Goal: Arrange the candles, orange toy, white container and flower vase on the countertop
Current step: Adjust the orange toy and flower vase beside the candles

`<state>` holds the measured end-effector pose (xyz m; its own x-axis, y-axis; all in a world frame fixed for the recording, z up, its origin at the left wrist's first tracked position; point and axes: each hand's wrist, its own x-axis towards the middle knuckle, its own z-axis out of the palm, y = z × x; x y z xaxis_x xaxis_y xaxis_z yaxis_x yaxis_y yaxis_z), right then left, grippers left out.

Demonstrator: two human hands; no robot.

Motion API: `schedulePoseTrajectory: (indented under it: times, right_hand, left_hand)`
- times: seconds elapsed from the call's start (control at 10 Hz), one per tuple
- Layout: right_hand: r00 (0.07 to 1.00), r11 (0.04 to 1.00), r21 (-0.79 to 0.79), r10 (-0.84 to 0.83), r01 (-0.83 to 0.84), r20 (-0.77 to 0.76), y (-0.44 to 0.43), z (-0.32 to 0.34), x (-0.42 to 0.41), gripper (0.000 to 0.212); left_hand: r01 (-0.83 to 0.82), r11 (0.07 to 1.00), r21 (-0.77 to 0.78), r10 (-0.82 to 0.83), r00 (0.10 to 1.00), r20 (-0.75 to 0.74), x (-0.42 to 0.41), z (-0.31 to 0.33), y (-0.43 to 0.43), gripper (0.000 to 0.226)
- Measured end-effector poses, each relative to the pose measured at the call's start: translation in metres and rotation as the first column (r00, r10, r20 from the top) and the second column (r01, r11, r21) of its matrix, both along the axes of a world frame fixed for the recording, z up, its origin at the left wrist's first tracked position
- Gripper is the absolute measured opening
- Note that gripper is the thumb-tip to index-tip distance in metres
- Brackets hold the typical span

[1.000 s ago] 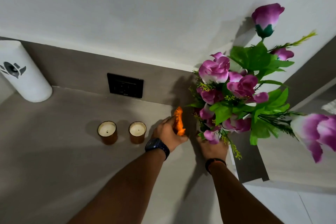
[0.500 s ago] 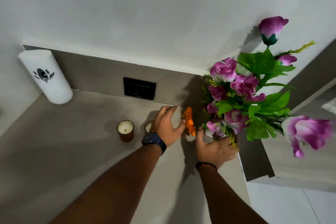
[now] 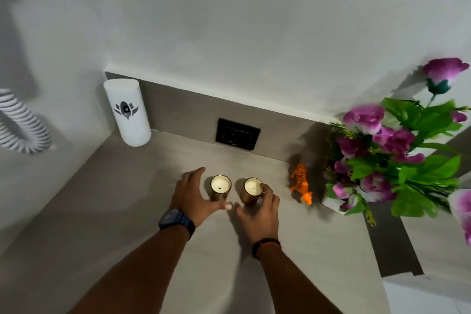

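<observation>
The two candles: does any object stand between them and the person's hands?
Nothing visible does. The left hand is open beside the left candle, and the right hand has its fingers at the right candle. The orange toy stands off to the right, clear of both.

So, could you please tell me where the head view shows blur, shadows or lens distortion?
Head view: the flowers at the right edge are blurred; the orange toy and both candles look sharper; both arms cast soft shadows on the countertop; the wide-angle lens tilts the white container.
</observation>
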<state>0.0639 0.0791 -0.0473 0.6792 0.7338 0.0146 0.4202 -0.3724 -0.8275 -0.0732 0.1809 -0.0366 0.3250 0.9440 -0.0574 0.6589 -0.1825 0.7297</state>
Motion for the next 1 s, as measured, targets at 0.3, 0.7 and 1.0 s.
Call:
schedulePoseTrajectory:
  times: [0.3,0.7,1.0]
  right_hand:
    - [0.991,0.994,0.012,-0.105,0.105,0.079,0.04,-0.012,0.012,0.065]
    - [0.986,0.993,0.02,-0.114,0.112,0.122,0.101,-0.022,0.049,0.064]
    - [0.971,0.993,0.012,-0.119,0.119,0.209,0.106,-0.018,0.047,0.079]
  left_hand:
    - [0.032,0.99,0.139,-0.041,0.997,0.064,0.011,-0.02,0.015,0.051]
    - [-0.016,0.981,0.192,0.0,0.997,0.083,0.03,-0.024,0.1,0.043]
    - [0.014,0.984,0.179,-0.024,0.998,0.054,0.029,-0.021,0.11,0.06]
